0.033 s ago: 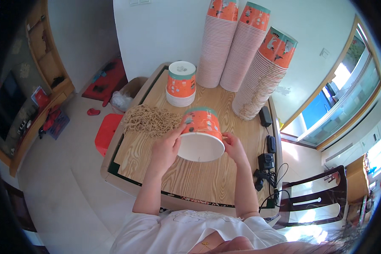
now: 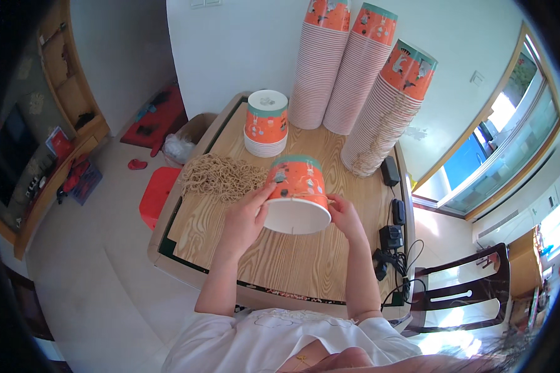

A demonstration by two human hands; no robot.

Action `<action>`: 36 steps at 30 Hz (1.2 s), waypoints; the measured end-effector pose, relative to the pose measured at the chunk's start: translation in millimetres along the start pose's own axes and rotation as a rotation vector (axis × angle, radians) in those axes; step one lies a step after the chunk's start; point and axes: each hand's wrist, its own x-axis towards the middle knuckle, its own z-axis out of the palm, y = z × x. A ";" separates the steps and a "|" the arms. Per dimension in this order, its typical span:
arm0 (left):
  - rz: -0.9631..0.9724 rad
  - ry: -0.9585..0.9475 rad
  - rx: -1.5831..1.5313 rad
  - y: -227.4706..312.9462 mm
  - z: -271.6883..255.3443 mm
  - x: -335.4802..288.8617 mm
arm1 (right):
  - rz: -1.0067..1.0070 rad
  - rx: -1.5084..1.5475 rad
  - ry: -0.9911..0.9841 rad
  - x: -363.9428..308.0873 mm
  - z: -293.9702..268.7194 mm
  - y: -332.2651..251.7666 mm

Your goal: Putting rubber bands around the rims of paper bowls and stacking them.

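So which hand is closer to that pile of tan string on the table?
Left. The left hand sits just beside the string pile, while the right hand is across the held bucket.

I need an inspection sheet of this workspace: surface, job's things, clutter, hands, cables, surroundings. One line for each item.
Surface: wooden table, dark edge.
Job's things: orange paper bucket held tilted above the table; short bucket stack; three tall bucket stacks by the wall; pile of tan cords.
Clutter: nothing seen beyond the chargers.
Hands: left hand and right hand grip the bucket's sides.
Cables: black chargers and cables on the right edge.
Surroundings: red stool, cardboard box, dark chair, window.
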 end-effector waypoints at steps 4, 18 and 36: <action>0.163 -0.055 -0.143 -5.2 6.0 0.8 | -0.035 0.103 0.005 7.9 -9.1 -1.7; 0.310 -0.119 -0.337 18.5 20.3 47.7 | -0.516 -0.083 0.413 19.0 -48.7 -46.3; 0.819 -0.051 -0.471 210.1 124.4 412.7 | -1.080 -0.685 1.061 135.6 -324.5 -282.4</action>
